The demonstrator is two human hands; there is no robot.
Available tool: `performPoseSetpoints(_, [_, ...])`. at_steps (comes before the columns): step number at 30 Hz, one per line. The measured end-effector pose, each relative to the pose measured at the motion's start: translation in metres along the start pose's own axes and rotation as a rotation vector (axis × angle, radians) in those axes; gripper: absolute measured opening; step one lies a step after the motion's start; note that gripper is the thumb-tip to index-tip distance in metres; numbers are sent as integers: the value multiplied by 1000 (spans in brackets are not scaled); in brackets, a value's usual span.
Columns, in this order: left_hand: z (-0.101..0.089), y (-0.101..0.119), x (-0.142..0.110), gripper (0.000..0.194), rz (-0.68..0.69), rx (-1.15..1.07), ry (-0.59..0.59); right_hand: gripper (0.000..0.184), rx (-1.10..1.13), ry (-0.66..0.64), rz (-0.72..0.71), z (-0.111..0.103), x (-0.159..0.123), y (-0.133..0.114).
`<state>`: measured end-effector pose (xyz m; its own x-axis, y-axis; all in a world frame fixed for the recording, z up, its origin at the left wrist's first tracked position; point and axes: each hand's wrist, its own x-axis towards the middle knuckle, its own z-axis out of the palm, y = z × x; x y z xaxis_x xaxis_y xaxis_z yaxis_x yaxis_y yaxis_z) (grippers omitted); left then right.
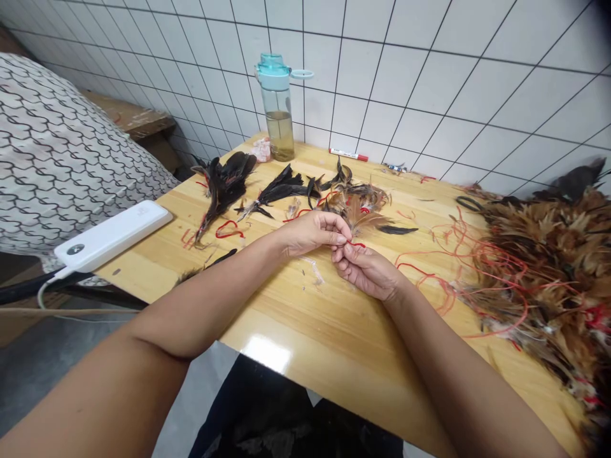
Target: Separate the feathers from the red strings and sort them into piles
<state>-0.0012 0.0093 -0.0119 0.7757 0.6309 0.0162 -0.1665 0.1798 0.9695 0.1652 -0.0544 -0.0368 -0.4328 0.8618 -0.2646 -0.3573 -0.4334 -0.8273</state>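
Over the middle of the table, my left hand point(317, 233) and my right hand point(366, 268) meet fingertip to fingertip, both pinched. A short piece of red string point(357, 244) shows between them, and both hands appear to grip it. Just beyond the fingers is a tuft of brown feathers point(359, 215); whether it touches the fingertips I cannot tell. A dark feather point(398, 229) sticks out to its right. Loose thin red thread point(453, 245) lies in loops to the right of my right hand.
Bundles of black feathers point(224, 184) lie at the table's left. A large heap of brown feathers point(548, 254) covers the right side. A water bottle point(279, 121) and a red-capped marker point(348, 154) stand and lie by the tiled wall. A white power bank point(114, 234) overhangs the left edge.
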Motion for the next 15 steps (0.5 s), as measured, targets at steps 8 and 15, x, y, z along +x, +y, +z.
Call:
performPoseSetpoints(8, [-4,-3,5,16,76,210,272,35,-232,287,-217,-6,6,-4])
performPoseSetpoints(15, [-1,-1,2,11,128,806,178,17,-779,655,-584,-18,10,-5])
